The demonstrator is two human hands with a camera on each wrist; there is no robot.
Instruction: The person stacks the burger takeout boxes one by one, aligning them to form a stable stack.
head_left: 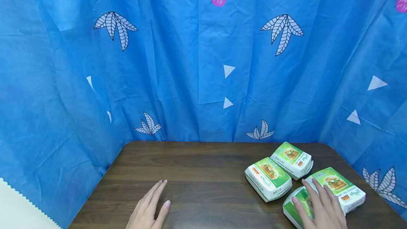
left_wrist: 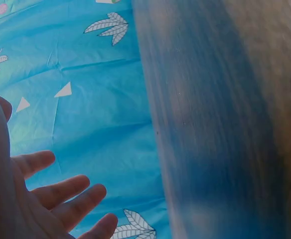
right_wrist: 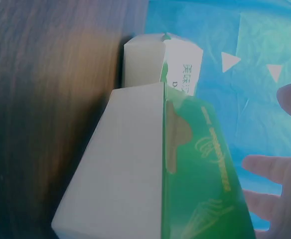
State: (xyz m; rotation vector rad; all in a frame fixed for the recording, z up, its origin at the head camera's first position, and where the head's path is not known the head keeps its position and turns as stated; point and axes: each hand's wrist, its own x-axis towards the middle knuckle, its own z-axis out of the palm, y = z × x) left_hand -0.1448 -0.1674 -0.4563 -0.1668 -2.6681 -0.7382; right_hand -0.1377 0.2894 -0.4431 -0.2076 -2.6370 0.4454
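Several green-and-white burger boxes stand grouped on the right of the brown table. My right hand (head_left: 322, 209) is over the nearest box (head_left: 287, 209) and the front-right box (head_left: 346, 186), fingers spread and hiding parts of both. Whether its fingertips touch them I cannot tell. In the right wrist view, a box's green lid (right_wrist: 200, 169) lies beside the fingers. Farther back are a middle box (head_left: 268, 179) and a rear box (head_left: 292, 160). My left hand (head_left: 147, 206) holds nothing over the table's left part; its fingers look relaxed and apart in the left wrist view.
The wooden table (head_left: 190, 172) has rounded far corners. Blue patterned curtain (head_left: 197, 80) hangs along its back and both sides. A pale zigzag-edged sheet (head_left: 19, 207) shows at the lower left.
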